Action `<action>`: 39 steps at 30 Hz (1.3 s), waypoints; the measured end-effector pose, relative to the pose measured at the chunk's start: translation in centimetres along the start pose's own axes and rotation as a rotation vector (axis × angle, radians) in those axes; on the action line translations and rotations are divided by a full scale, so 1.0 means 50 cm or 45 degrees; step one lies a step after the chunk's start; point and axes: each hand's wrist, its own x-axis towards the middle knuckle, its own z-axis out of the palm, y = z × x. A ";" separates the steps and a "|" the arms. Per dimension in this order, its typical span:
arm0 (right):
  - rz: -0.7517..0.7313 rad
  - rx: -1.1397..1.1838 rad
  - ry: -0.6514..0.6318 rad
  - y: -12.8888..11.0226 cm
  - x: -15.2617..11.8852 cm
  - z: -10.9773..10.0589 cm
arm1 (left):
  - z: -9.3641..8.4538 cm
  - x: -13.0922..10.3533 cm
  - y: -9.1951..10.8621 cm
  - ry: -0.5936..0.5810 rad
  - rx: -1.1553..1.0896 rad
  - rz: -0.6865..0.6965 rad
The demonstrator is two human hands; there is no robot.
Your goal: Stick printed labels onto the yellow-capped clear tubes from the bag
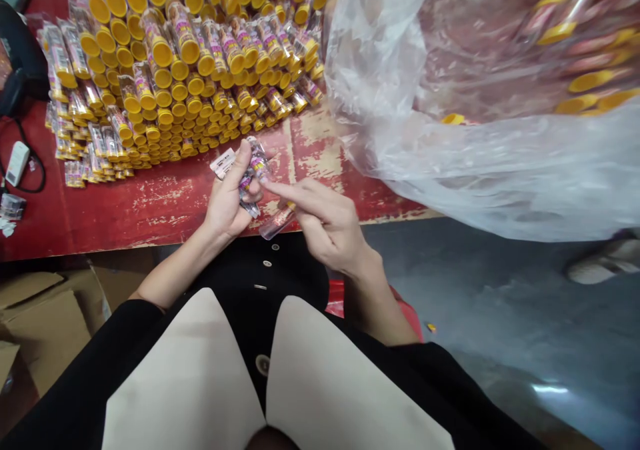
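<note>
My left hand (231,197) is closed around a small bunch of printed plastic sleeves (259,159), purple and clear. A white flap with dark print (223,162) sticks out beside the thumb. My right hand (333,223) has its index finger stretched out, the tip touching the sleeves. Under its curled fingers a clear plastic tube (277,223) lies tilted, its yellow cap partly hidden by the hand; the fingers appear to grip it. Both hands are over the front edge of the red table (170,203).
Beyond my hands, many yellow-capped tubes (190,90) lie stacked. A large clear plastic bag (380,123) on the right holds more tubes (590,77). A white plug-like device (18,163) with a black cable lies at left. Cardboard boxes (47,310) stand below the table.
</note>
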 end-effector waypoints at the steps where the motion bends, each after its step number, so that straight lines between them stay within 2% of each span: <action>1: -0.019 -0.088 -0.048 0.002 0.003 0.000 | 0.000 0.000 -0.006 -0.025 0.034 0.032; 3: -0.035 -0.306 -0.115 0.004 0.006 0.005 | -0.001 -0.001 -0.021 -0.045 0.061 0.097; 6: -0.025 -0.628 -0.121 0.003 0.000 0.016 | -0.003 -0.001 -0.041 0.034 0.027 0.124; 9: -0.040 -0.710 -0.067 0.003 -0.020 0.019 | -0.006 0.001 -0.052 0.086 0.018 0.110; 13: 0.031 -0.570 0.095 0.008 -0.046 -0.005 | -0.013 0.009 -0.044 0.163 -0.009 0.144; 16: 0.094 -0.340 0.257 0.007 -0.051 -0.027 | -0.016 0.013 -0.033 0.197 -0.041 0.123; 21: 0.209 0.102 0.445 -0.010 -0.045 -0.011 | -0.011 0.006 -0.028 0.146 -0.101 -0.027; 25: 0.236 0.222 0.508 -0.006 -0.048 0.016 | -0.006 -0.003 -0.022 0.108 -0.132 -0.091; 31: 0.278 0.311 0.637 0.018 -0.058 0.026 | -0.009 -0.009 -0.017 0.010 -0.168 -0.209; 35: 0.330 0.380 0.622 0.028 -0.068 0.029 | -0.010 -0.009 -0.025 -0.008 -0.167 -0.305; 39: 0.332 0.412 0.586 0.033 -0.080 0.028 | -0.013 -0.006 -0.036 0.007 -0.176 -0.320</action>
